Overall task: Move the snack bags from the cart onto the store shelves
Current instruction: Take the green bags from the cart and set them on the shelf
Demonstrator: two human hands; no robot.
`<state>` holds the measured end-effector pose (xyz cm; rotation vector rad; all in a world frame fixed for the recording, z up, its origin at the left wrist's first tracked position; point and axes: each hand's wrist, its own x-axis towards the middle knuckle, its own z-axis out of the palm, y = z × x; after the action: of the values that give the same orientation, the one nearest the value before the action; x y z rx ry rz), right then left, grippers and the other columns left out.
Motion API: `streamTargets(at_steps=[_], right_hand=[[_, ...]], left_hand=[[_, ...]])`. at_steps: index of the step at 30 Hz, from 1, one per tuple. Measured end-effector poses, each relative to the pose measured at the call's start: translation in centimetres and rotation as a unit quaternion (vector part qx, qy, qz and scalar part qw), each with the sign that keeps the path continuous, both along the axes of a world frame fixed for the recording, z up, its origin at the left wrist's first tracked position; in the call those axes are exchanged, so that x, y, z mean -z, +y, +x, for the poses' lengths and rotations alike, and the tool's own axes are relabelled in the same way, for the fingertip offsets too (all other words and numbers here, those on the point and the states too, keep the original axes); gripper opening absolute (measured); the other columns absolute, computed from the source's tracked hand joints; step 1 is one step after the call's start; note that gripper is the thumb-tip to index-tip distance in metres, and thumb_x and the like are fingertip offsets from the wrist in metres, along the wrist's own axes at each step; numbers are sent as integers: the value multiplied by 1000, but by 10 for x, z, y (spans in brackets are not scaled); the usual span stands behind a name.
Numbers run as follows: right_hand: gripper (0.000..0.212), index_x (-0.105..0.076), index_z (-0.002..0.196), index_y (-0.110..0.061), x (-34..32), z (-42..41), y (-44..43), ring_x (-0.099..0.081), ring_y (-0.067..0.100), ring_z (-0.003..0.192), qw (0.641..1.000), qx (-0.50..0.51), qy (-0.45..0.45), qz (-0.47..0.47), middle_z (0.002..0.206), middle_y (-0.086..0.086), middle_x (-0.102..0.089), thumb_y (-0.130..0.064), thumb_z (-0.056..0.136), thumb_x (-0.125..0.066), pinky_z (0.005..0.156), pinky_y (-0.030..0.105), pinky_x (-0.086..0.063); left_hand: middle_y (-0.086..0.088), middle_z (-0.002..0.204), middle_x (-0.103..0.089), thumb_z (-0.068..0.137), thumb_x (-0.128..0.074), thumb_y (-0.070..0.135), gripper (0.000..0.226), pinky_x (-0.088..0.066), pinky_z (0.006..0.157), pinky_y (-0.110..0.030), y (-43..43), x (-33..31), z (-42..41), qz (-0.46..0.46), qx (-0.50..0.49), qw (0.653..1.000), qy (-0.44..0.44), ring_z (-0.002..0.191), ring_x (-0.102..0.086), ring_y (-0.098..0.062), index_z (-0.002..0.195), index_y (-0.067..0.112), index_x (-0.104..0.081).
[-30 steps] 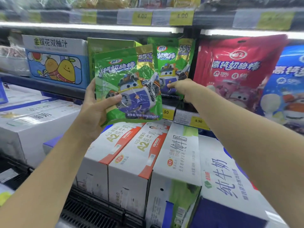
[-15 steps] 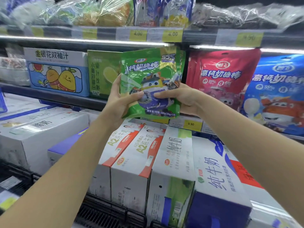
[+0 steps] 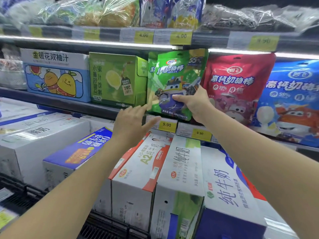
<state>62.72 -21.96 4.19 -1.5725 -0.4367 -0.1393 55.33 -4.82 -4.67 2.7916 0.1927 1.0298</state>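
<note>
A green snack bag [image 3: 174, 73] with a cartoon robot stands upright in the middle shelf [image 3: 69, 105], between a green juice box [image 3: 114, 78] and red snack bags [image 3: 238, 83]. My right hand [image 3: 191, 102] grips its lower right part, thumb across the front. My left hand [image 3: 133, 125] hovers just below and left of the bag, fingers spread, holding nothing. More green bags seem to stand behind it, mostly hidden.
Blue snack bags [image 3: 293, 100] stand at the far right. A blue-and-white juice carton [image 3: 55, 73] sits left. Milk cartons [image 3: 181, 169] fill the level below. Price tags [image 3: 166, 125] line the shelf edge. Wrapped goods [image 3: 107, 12] lie on the top shelf.
My left hand has let go of the green bag and dropped down-left. My right hand has pushed the bag back onto the shelf, upright in its slot.
</note>
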Motion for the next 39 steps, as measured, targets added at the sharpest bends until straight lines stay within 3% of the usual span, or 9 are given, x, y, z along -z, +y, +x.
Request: streamTargets(at_steps=[2,5,9,15,22,26,31,36,39], right_hand=[[62,-49,122,-12,3,4,2,-67,27,98,999,12,-30,-13,102,5,-63,-1,70,-81,82,39,-58],[74,-43,135,-9,10,10,6,-59,20,109,995,48,-81,-42,116,2,-60,-7,72,-81,99,35,-48],[67,-45,136,-10,15,14,9,-49,11,106,988,69,-125,-66,115,-2,-55,-9,77,-77,92,20,-36],[72,-36,144,-13,17,17,18,-43,24,130,983,100,-117,-98,142,9,-47,-16,82,-73,103,30,-35],[79,-37,142,-13,14,9,12,-47,25,128,988,88,-83,-96,139,9,-50,-22,76,-79,104,34,-40],[69,-46,125,-10,9,7,-10,-54,22,103,983,119,-66,-123,114,6,-56,-37,72,-81,87,33,-47],[60,-49,120,-13,-4,0,-18,-60,28,100,978,124,-92,-140,109,8,-61,-36,74,-79,83,49,-55],[35,-56,116,-12,-4,5,-14,-61,24,89,980,110,-105,-128,106,8,-66,-23,86,-69,67,31,-49],[24,-62,114,-12,2,9,-13,-60,23,87,972,135,-115,-153,102,6,-68,-19,91,-62,69,29,-48]], left_hand=[[-5,153,-39,73,10,84,106,-25,116,-48,-1,5,0,37,-26,999,22,142,-32,-28,150,25,-33],[-4,156,-34,67,16,86,111,-19,118,-51,-2,6,1,43,-38,998,31,146,-25,-29,150,29,-31],[-2,157,-32,69,9,85,105,-13,119,-50,-4,3,0,30,-42,998,37,146,-23,-28,150,31,-30],[-3,157,-32,69,9,83,104,-12,119,-49,-5,2,-1,34,-43,998,34,146,-23,-29,150,30,-31],[-7,152,-42,76,0,81,98,-23,116,-48,-13,-8,-6,20,-38,999,4,141,-33,-31,148,25,-35],[-12,140,-53,92,-35,68,77,-36,102,-40,-27,-30,-2,-121,35,990,-70,127,-47,-30,146,13,-37],[-14,151,-38,85,-47,69,94,-37,108,-44,-33,-56,36,-338,129,932,-32,134,-42,-30,152,12,-15],[-16,157,-27,84,-51,67,99,-29,111,-49,-36,-72,66,-463,121,877,-41,140,-33,-33,154,11,-9],[-18,153,-35,84,-46,70,98,-30,109,-49,-30,-84,79,-491,114,863,-44,137,-38,-33,152,7,-17]])
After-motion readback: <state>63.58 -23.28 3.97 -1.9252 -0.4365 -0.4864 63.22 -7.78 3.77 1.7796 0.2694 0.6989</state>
